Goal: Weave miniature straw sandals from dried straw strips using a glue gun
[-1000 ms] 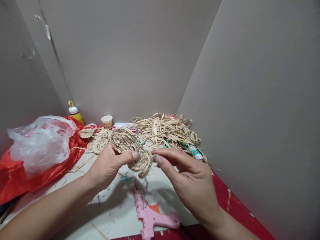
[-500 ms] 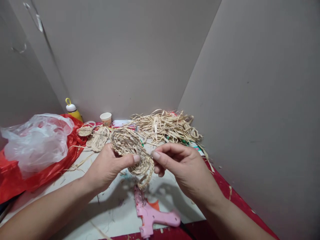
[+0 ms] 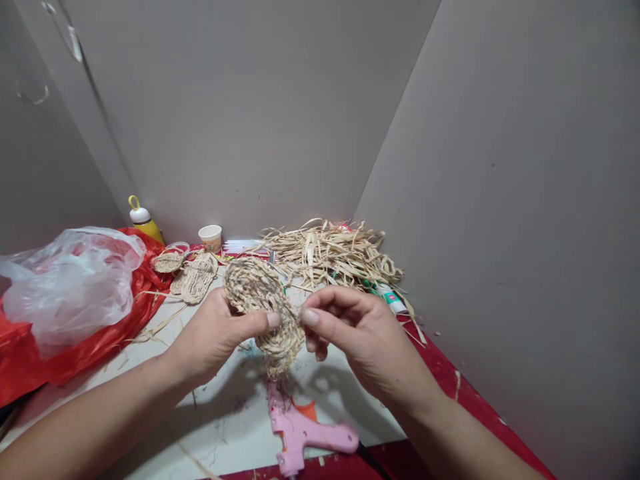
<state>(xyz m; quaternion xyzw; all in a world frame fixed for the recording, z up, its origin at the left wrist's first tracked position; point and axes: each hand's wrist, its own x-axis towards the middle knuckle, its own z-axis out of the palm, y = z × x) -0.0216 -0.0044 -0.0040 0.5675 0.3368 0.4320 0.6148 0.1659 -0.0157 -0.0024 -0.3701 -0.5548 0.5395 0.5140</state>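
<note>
I hold a small woven straw sandal sole (image 3: 260, 300) above the table, tilted with its far end toward the wall. My left hand (image 3: 215, 333) grips its left edge, thumb pressed on top. My right hand (image 3: 360, 333) pinches the sole's right edge between thumb and forefinger, the other fingers curled. Below them a pink glue gun (image 3: 305, 430) lies on the white table (image 3: 220, 427).
Loose straw strips (image 3: 330, 257) are heaped at the back. Other woven straw pieces (image 3: 193, 277) lie left of them, beside a paper cup (image 3: 211, 237) and a yellow bottle (image 3: 143, 223). A clear plastic bag (image 3: 70, 280) rests on red plastic (image 3: 30, 367). Grey board walls enclose the table.
My right hand has curled from stretched fingers into a pinch on the sole's right edge. The sole turned slightly in my left hand.
</note>
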